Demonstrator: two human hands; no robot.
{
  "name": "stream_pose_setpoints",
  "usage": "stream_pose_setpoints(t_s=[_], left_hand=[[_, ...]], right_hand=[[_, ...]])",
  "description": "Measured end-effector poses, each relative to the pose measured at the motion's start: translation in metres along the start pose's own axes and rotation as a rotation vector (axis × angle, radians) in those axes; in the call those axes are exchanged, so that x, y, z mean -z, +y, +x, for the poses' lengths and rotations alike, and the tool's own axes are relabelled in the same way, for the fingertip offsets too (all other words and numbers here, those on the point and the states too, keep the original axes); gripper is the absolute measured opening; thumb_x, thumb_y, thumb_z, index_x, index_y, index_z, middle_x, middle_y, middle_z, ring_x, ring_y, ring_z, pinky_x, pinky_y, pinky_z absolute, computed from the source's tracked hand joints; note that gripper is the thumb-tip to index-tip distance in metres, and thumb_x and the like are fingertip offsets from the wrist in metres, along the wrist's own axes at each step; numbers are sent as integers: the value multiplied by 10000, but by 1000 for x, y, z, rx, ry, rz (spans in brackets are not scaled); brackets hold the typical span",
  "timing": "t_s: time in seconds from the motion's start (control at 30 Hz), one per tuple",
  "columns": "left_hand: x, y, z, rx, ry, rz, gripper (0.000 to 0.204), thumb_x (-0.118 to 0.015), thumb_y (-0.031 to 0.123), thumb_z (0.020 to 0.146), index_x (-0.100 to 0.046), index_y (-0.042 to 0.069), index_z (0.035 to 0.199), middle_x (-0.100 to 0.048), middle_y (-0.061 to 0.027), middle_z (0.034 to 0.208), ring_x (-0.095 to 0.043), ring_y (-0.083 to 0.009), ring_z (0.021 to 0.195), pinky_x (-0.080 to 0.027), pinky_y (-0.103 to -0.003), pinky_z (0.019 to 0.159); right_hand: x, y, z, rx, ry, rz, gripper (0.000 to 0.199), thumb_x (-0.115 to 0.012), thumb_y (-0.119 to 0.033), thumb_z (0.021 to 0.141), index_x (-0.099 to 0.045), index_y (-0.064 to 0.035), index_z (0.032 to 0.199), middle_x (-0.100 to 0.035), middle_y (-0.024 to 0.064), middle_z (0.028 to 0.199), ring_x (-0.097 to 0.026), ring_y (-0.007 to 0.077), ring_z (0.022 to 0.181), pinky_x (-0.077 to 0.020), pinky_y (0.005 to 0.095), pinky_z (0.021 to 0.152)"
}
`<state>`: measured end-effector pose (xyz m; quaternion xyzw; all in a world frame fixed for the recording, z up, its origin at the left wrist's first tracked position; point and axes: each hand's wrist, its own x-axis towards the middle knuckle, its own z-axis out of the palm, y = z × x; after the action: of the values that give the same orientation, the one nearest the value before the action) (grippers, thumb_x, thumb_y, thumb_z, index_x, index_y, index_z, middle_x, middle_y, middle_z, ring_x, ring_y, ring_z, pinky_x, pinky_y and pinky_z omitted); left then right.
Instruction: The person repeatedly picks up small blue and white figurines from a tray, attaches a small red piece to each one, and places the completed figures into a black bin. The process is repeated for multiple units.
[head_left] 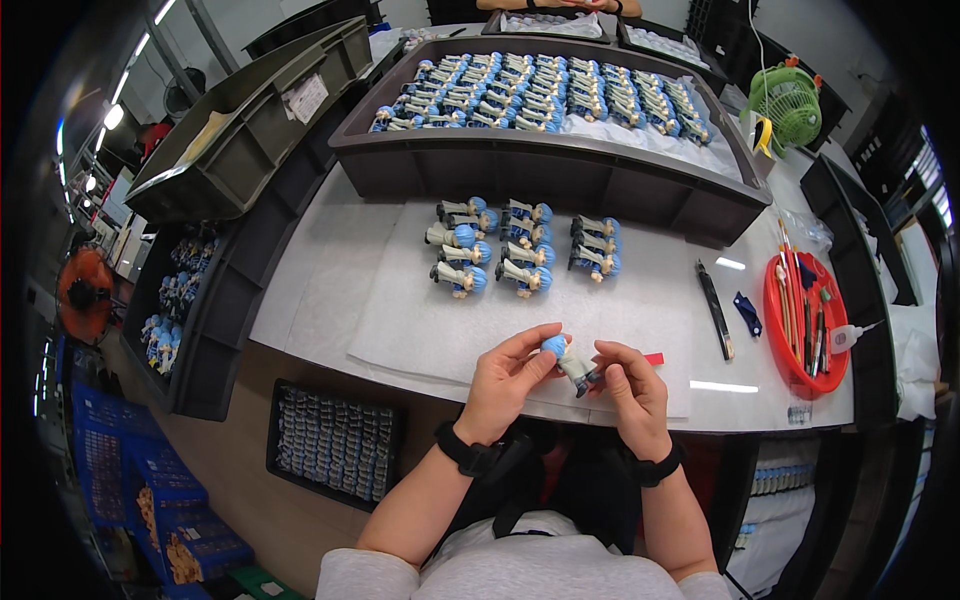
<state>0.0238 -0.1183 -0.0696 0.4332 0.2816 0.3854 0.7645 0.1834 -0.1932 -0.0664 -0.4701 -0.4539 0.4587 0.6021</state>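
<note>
Near the front edge of the table, a small figurine (pixel 572 366) with blue hair, a pale body and dark feet is held between both hands. My left hand (pixel 508 378) pinches it by the blue head. At its dark feet, the fingers of my right hand (pixel 633 388) are curled round that end. Beyond my hands lie several similar figurines (pixel 527 255) on a white sheet (pixel 400 330), grouped in three columns with heads to the right. A red strip (pixel 654 359) shows just beside my right fingers.
Behind stands a large grey tray (pixel 540 170) with rows of figurines. A red dish (pixel 835 372) of brushes, a black pen-like tool (pixel 716 310) and a small dark blue piece (pixel 747 314) lie right. Crates (pixel 205 330) flank the left; a figurine-filled tray (pixel 335 440) sits below. A green fan (pixel 785 105) stands back right.
</note>
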Motion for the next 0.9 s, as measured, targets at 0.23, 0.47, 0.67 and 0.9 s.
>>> stream_pose_setpoints(t_s=[0.23, 0.47, 0.67, 0.9], left_hand=[[4, -1, 1, -90, -73, 9, 378, -541, -64, 816, -491, -24, 1188, -547, -125, 1161, -541, -163, 1021, -428, -282, 897], [-7, -4, 1, -160, -86, 66, 389, -537, -68, 788, -485, -57, 1173, -544, -138, 1150, -521, -195, 1061, -401, -311, 927], [19, -13, 3, -130, -98, 91, 385, -486, 96, 901, -383, -20, 1253, -466, -161, 1230, -477, -238, 1112, -357, -364, 996], [1, -5, 0, -134, -55, 150, 305, -470, 49, 900, -425, -48, 1186, -494, -195, 1157, -490, -295, 1066, -371, -407, 974]], right_hand=[[-3, 0, 0, 19, 4, -28, 308, -545, -80, 876, -493, 7, 1167, -573, 77, 930, -557, 117, 822, -462, 231, 715], [10, 1, 2, 129, -45, -95, 339, -617, -90, 819, -525, -10, 1135, -594, 99, 994, -585, 146, 887, -486, 249, 716], [83, -29, -59, 172, 259, -41, 340, -621, -57, 794, -530, -28, 1121, -597, 65, 983, -572, 123, 881, -478, 272, 737], [258, -10, -240, 133, 1109, -320, 318, -559, 32, 790, -534, -20, 1102, -595, 66, 959, -577, 137, 884, -489, 274, 775]])
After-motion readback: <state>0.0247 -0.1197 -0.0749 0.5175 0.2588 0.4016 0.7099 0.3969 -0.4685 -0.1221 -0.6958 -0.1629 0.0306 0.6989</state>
